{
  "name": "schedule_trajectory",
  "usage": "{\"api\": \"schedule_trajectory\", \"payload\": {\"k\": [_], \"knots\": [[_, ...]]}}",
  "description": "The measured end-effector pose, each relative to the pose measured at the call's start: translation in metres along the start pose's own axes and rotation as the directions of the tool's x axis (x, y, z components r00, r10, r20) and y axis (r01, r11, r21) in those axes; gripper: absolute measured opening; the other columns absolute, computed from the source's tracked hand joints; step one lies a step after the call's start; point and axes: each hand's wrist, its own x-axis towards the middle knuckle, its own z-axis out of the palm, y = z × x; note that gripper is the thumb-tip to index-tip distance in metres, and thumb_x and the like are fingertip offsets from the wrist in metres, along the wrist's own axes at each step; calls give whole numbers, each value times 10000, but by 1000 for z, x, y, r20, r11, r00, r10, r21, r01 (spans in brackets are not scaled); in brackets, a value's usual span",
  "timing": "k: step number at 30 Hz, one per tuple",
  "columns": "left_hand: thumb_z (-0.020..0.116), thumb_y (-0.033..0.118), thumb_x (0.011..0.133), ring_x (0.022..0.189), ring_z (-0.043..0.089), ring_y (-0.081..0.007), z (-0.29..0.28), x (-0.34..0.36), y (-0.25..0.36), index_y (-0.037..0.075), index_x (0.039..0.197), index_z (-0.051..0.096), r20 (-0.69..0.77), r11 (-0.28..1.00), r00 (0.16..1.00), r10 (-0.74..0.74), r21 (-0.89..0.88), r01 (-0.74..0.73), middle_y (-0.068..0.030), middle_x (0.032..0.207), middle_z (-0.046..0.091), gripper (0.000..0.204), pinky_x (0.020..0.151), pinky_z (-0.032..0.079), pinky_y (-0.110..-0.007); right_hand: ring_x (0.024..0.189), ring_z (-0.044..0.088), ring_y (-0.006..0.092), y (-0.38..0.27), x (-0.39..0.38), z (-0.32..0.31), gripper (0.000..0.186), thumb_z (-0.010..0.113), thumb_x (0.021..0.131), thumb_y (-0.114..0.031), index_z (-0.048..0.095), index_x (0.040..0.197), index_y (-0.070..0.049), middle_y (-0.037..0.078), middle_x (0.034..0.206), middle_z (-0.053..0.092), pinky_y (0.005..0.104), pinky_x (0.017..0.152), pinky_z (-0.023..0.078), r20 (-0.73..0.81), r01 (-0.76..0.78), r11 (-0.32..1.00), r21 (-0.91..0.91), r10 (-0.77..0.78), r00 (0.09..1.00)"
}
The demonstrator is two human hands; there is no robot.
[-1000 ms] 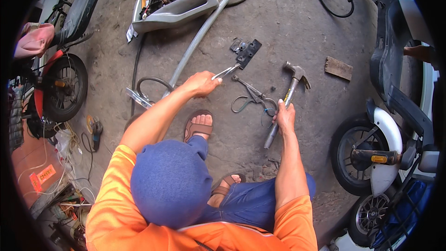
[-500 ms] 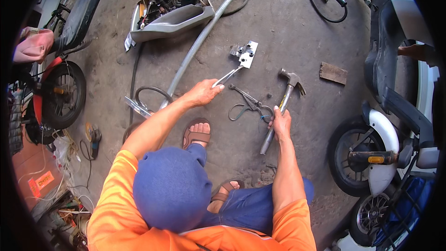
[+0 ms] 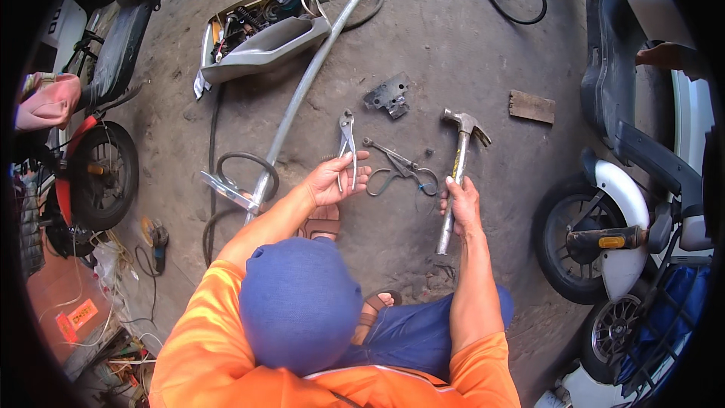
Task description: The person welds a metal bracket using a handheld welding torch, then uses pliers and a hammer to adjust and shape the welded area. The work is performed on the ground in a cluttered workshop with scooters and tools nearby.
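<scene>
My left hand [image 3: 333, 180] holds a pair of silver pliers [image 3: 347, 134] by its handles, with some fingers stretched out and the jaws pointing away from me. My right hand [image 3: 463, 207] is wrapped round the shaft of a claw hammer [image 3: 461, 153], its head raised at the far end. On the ground beyond the pliers lies a dark bent metal plate [image 3: 388, 96] with holes, touched by neither hand. Between my hands rests a long-handled clamp-like tool with looped grips [image 3: 402, 166].
A flat wooden piece [image 3: 532, 106] lies right of the hammer. A long metal pipe [image 3: 321, 57] slants across the ground, beside a grey casing full of parts [image 3: 268, 41]. Motorbikes stand at both sides, with a front wheel [image 3: 580, 251] at right. An angle grinder [image 3: 156, 243] lies at left.
The metal plate, gripped in the pliers before, now lies loose on the ground. My left hand has drawn back toward me with the pliers turned upright. The hammer stays in my right hand.
</scene>
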Motion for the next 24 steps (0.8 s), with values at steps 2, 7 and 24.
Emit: {"api": "schedule_trajectory", "payload": {"k": [2, 7, 24], "knots": [[447, 232, 1018, 995, 652, -329, 2, -8, -8, 82, 1389, 401, -14, 1000, 1000, 16, 11, -16, -198, 1149, 617, 403, 897, 541, -498, 487, 505, 118, 1, 1, -3, 186, 601, 920, -219, 476, 904, -82, 24, 671, 525, 277, 412, 439, -16, -27, 1000, -14, 27, 999], [451, 183, 1013, 976, 660, -285, 19, -32, 2, 41, 1420, 353, -159, 921, 987, 31, 388, 34, -191, 1118, 631, 442, 854, 568, -437, 487, 514, 122, 3, 5, 4, 175, 604, 914, -204, 485, 926, -76, 38, 683, 542, 281, 403, 433, -9, -29, 999, 40, 29, 1000], [503, 196, 953, 501, 526, -159, 55, 17, 106, -19, 1007, 589, -269, -133, 831, 487, 917, 375, -74, 690, 570, 238, 419, 417, -325, 452, 485, 102, -5, -2, 4, 152, 624, 892, -171, 520, 923, -64, 18, 648, 524, 266, 380, 397, -48, 35, 997, -63, -38, 998]]}}
